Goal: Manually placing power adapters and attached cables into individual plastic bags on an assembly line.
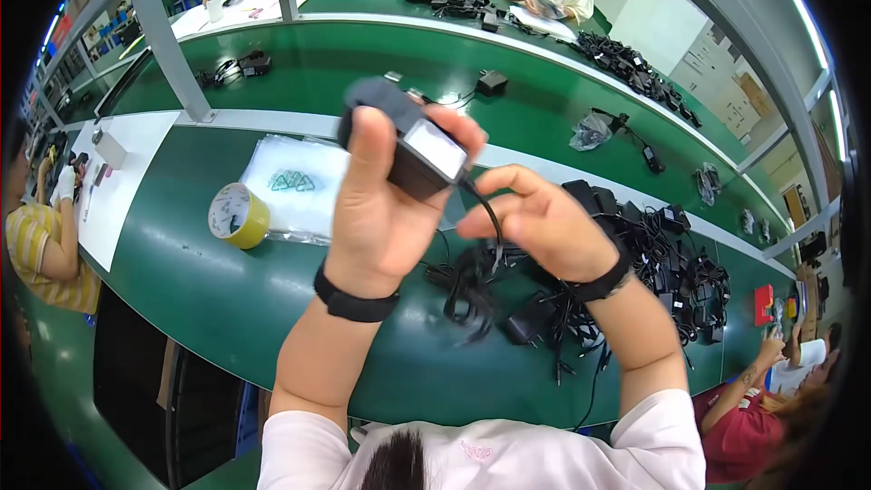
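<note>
Far left, a seated person's sleeve in yellow stripes (pixel 32 249) sits at the bench's left end, beside a white sheet (pixel 122 172) laid along that edge. Roll of yellow tape (pixel 238 215) lies on the green bench (pixel 200 281), left of centre, touching a stack of clear plastic bags (pixel 295 186) just to its right. Your left hand (pixel 386 209) is raised above the bench's middle, fingers and thumb clamped around a black power adapter (pixel 413 145), whose pale label face is turned up and to the right. Black wristband on that wrist. The adapter's cable (pixel 485 218) leaves its lower right corner and drops between your hands. Your right hand (pixel 540 218) sits just right of the adapter, fingers curled and pinching that cable close to the adapter body; below it the bundled cable hangs blurred over the bench. Right of that, a pile of black adapters and cords (pixel 653 263) spreads along the bench toward its right end, starting just beyond your right wrist. On the far bench beyond the rail, a lone adapter (pixel 493 82) near centre, a clear bag (pixel 592 132) further right, and another heap of black adapters (pixel 635 68) along its far right edge. At the right end, a person in red (pixel 744 417) sits near the bench corner.
</note>
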Demonstrator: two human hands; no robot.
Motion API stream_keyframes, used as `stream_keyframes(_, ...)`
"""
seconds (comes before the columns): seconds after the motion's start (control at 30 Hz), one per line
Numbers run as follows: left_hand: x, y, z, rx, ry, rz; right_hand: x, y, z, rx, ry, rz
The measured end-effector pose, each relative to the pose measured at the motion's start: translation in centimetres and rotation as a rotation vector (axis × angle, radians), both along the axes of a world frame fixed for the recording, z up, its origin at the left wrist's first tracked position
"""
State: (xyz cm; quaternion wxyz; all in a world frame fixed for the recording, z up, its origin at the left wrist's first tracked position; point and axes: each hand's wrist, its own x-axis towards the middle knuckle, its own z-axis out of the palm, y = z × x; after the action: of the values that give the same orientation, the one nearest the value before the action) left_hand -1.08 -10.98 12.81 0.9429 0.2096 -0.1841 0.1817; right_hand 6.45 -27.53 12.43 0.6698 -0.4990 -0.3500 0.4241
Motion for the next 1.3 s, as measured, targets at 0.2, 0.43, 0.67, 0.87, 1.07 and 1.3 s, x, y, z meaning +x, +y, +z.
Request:
stream_keyframes(0.2, -0.8, 1.9, 1.1, -0.085, 0.084, 0.216, -2.5, 0.6, -2.8, 0.035, 0.226, 0.097)
stream_keyframes(0.43, -1.2, 1.8, 1.5, 0.283, 0.153, 0.109, 2.4, -1.3, -0.5, 0.015, 0.019, -0.389)
stream_keyframes(0.67, 0.7, -2.7, -1.1, 0.734, 0.44, 0.248, 1.3, -0.9, -0.5, 0.124, -0.086, -0.489)
stream_keyframes(0.87, 1.0, -4.0, -1.5, 0.801, 0.498, 0.263, 1.7, -1.2, -1.3, 0.087, -0.145, -0.365)
stream_keyframes(1.07, 1.2, -3.8, -1.6, 0.812, 0.498, 0.29, 2.2, -1.8, -1.2, 0.116, 0.064, -0.15)
stream_keyframes(1.3, 1.8, -4.5, -2.9, 0.912, 0.518, 0.502, 2.0, -1.0, -3.2, -0.011, -0.64, -0.35)
